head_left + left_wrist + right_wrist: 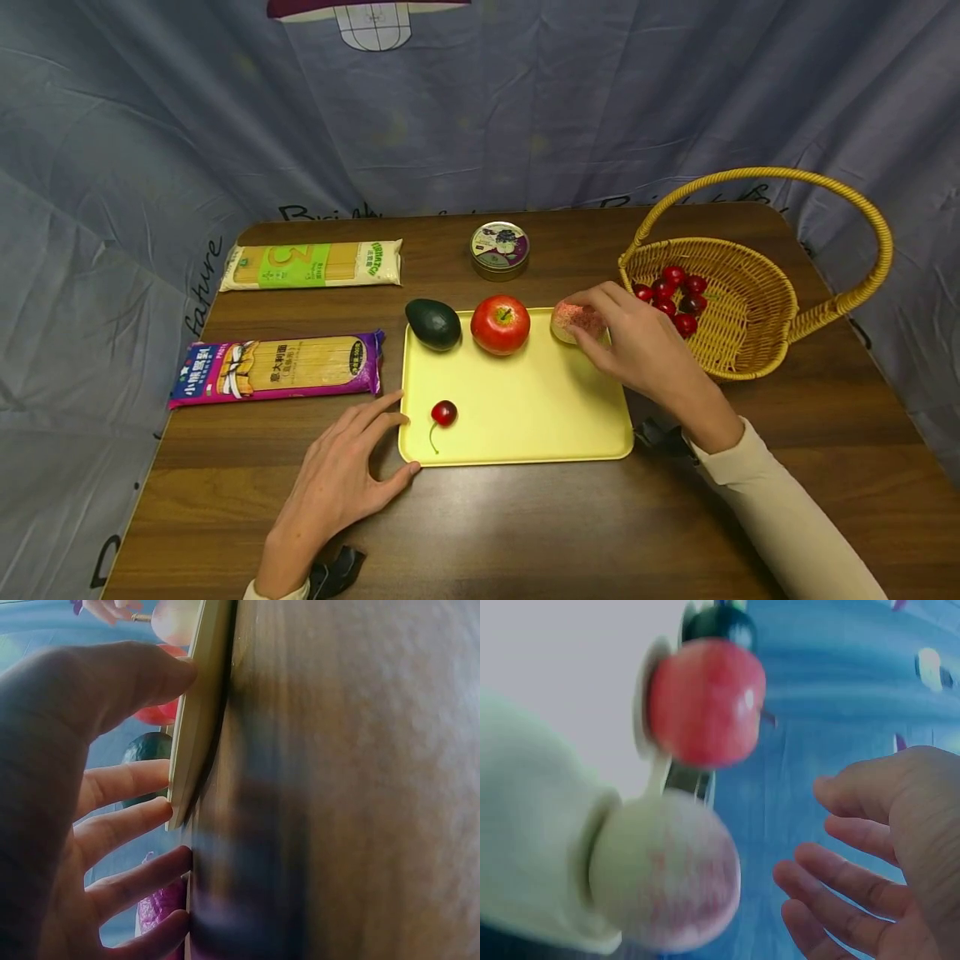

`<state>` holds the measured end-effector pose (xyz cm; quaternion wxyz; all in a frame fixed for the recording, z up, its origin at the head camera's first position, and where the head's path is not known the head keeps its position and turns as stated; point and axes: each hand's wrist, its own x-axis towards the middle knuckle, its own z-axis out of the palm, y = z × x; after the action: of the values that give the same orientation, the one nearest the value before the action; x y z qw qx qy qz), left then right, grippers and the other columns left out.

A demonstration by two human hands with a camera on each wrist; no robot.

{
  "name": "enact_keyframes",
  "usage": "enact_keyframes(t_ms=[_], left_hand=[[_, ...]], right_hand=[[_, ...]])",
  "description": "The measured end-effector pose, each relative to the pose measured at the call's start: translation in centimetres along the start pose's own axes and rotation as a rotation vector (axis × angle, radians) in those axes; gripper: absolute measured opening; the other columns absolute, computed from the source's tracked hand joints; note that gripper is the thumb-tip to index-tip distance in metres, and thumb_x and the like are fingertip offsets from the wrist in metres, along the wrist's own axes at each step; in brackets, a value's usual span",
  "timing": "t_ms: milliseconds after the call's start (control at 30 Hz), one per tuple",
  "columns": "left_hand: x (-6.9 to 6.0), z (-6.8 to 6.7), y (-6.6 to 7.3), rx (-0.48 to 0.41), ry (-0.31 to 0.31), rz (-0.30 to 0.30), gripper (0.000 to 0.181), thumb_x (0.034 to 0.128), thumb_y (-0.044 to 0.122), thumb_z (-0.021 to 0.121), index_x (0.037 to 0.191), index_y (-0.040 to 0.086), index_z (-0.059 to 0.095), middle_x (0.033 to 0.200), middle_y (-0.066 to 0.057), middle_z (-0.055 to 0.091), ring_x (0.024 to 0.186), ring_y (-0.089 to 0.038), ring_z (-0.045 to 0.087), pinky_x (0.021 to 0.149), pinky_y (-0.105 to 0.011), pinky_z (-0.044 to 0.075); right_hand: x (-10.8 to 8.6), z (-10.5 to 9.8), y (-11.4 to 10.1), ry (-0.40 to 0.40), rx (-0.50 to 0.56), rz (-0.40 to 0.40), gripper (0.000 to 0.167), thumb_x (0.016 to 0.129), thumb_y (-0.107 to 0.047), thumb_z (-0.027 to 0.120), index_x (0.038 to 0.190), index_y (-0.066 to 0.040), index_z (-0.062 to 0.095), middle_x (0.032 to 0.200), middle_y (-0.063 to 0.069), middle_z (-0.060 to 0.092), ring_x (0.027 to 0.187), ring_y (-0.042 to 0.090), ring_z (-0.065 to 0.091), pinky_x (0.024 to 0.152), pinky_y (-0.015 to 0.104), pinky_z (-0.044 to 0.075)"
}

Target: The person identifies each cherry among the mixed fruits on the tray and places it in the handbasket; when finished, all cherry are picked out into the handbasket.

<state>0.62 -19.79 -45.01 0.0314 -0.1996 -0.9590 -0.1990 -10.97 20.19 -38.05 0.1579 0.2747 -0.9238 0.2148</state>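
A yellow tray (517, 417) lies on the table, with a dark green avocado (433, 324), a red apple (501, 324) and a peach (573, 320) along its far edge. One cherry (444, 413) with its stem is near the tray's front left. My left hand (341, 467) spreads round that front left corner; its thumb and some straight fingertips touch the rim. Above and beside the peach is my right hand (637, 346). In the right wrist view, its fingers (847, 889) are loosely bent, with a gap between them and the peach.
A wicker basket (750, 267) with a tall handle stands right of the tray, holding several cherries (678, 296). Two packs of noodles lie to the left, one green (311, 265), one purple (281, 367). Behind the apple is a round tin (500, 250). A grey curtain (487, 125) hangs behind.
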Motion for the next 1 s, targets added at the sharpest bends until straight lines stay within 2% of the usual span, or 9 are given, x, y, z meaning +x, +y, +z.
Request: enact_keyframes(t_ms=[233, 300, 533, 667, 1000], left_hand=[[-0.1, 0.0, 0.0, -0.003, -0.002, -0.007, 0.060, 0.0837, 0.059, 0.086, 0.128, 0.020, 0.074, 0.161, 0.004, 0.053, 0.135, -0.026, 0.059, 0.099, -0.055, 0.059], [-0.1, 0.1, 0.0, -0.003, -0.002, -0.007, 0.060, 0.0836, 0.059, 0.086, 0.128, 0.020, 0.074, 0.161, 0.004, 0.053, 0.135, -0.026, 0.059, 0.099, -0.055, 0.059], [-0.1, 0.1, 0.0, -0.006, 0.010, 0.006, 0.059, 0.0849, 0.059, 0.085, 0.127, 0.020, 0.073, 0.161, 0.004, 0.053, 0.134, -0.025, 0.060, 0.099, -0.055, 0.059], [-0.1, 0.2, 0.0, -0.008, 0.016, 0.008, 0.057, 0.0853, 0.059, 0.084, 0.127, 0.021, 0.074, 0.161, 0.005, 0.053, 0.134, -0.025, 0.060, 0.098, -0.055, 0.059], [-0.1, 0.1, 0.0, -0.015, 0.013, 0.014, 0.058, 0.0854, 0.057, 0.085, 0.128, 0.020, 0.073, 0.162, 0.004, 0.052, 0.135, -0.025, 0.059, 0.099, -0.055, 0.059]], right_hand=[[0.5, 1.8, -2.4, -0.027, 0.020, -0.115, 0.038, 0.089, -0.022, 0.089, 0.119, -0.007, 0.072, 0.109, 0.010, 0.072, 0.088, 0.024, 0.071, 0.068, 0.042, 0.062], [0.6, 2.2, -3.1, -0.045, 0.026, -0.126, 0.038, 0.089, -0.023, 0.088, 0.121, -0.008, 0.073, 0.109, 0.010, 0.072, 0.086, 0.022, 0.070, 0.066, 0.041, 0.061], [1.1, 3.7, -4.9, -0.118, 0.111, -0.194, 0.037, 0.092, -0.023, 0.086, 0.123, -0.008, 0.073, 0.113, 0.009, 0.072, 0.094, 0.025, 0.074, 0.078, 0.041, 0.063], [0.9, 4.7, -5.8, -0.160, 0.166, -0.226, 0.037, 0.094, -0.024, 0.085, 0.124, -0.007, 0.072, 0.117, 0.006, 0.072, 0.096, 0.022, 0.073, 0.080, 0.037, 0.063], [0.9, 6.7, -8.5, -0.286, 0.157, -0.275, 0.038, 0.096, -0.028, 0.083, 0.129, -0.013, 0.071, 0.117, 0.002, 0.071, 0.102, 0.017, 0.070, 0.087, 0.036, 0.063]])
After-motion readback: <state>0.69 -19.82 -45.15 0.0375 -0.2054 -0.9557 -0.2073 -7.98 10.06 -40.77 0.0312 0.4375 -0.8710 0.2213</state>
